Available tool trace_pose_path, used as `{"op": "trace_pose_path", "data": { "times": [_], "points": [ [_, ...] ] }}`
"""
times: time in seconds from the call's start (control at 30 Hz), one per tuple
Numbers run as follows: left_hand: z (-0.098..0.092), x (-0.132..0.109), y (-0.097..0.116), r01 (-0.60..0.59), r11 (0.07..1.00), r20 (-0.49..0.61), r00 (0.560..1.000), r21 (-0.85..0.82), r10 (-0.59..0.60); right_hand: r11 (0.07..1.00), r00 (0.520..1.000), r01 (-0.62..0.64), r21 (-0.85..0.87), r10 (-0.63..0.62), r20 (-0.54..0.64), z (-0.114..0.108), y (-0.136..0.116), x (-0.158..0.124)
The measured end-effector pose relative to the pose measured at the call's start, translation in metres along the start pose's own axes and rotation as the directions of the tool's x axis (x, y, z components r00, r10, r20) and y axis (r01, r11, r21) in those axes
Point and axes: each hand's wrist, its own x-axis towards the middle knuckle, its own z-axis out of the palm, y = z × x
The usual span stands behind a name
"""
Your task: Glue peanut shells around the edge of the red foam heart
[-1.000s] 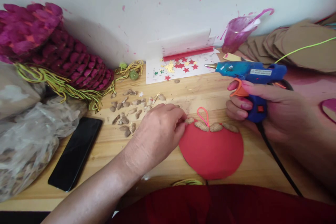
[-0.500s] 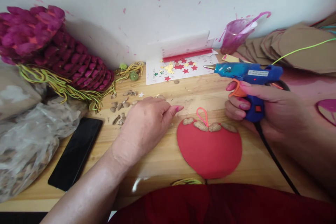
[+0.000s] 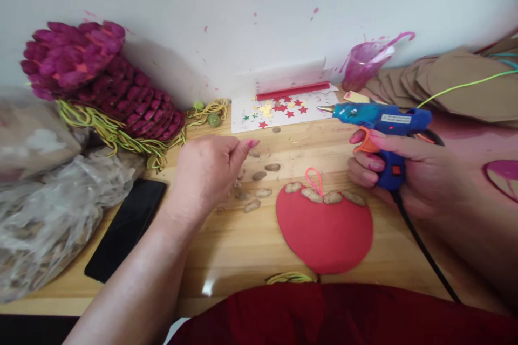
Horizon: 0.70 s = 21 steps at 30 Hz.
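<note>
My right hand (image 3: 399,164) is wrapped round a blue hot glue gun (image 3: 382,118), fingers at its orange trigger, nozzle pointing left above the table. Below it to the left lies a flat red disc (image 3: 324,234) with an orange loop (image 3: 313,180) at its top. Several peanut shells (image 3: 311,195) line the disc's upper edge. My left hand (image 3: 206,172) is closed over the table left of the disc, thumb pointing right. Its curled fingers are hidden beneath, so what they hold, if anything, does not show. Loose peanut shells (image 3: 259,176) lie just right of it.
Magenta stacked pieces (image 3: 133,99) with yellow cords lean at the left, near a plastic bag (image 3: 48,221) and a black phone (image 3: 125,229). Star cutouts (image 3: 279,109) lie on white paper by the wall. A stained cup (image 3: 364,67) and brown cardboard pieces (image 3: 461,81) stand back right.
My left hand has moved left and slightly up, and several loose peanut shells now show between it and the disc. My right hand still holds the glue gun. The view has shifted slightly.
</note>
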Motion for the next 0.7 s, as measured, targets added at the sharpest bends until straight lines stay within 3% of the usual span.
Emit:
{"op": "trace_pose_path", "data": {
  "times": [0.17,0.37,0.5,0.7],
  "points": [
    [0.007,0.003,-0.013,-0.027,0.998,-0.131,0.991,-0.055,0.02,1.0,1.0,0.009,-0.015,-0.009,0.004,0.001,0.0,0.0],
    [-0.009,0.007,-0.02,0.129,0.985,-0.079,0.99,0.114,-0.121,0.998,0.999,0.038,-0.045,-0.038,-0.015,0.003,-0.001,-0.001],
    [-0.018,0.012,-0.032,0.243,0.96,-0.095,0.968,0.138,-0.232,0.997,0.999,0.032,-0.066,-0.035,-0.04,0.007,-0.001,-0.002],
    [-0.017,0.019,-0.042,0.341,0.926,-0.009,0.939,0.158,-0.345,0.998,0.999,0.012,-0.057,-0.015,-0.053,0.01,-0.003,-0.003]
  ]
}}
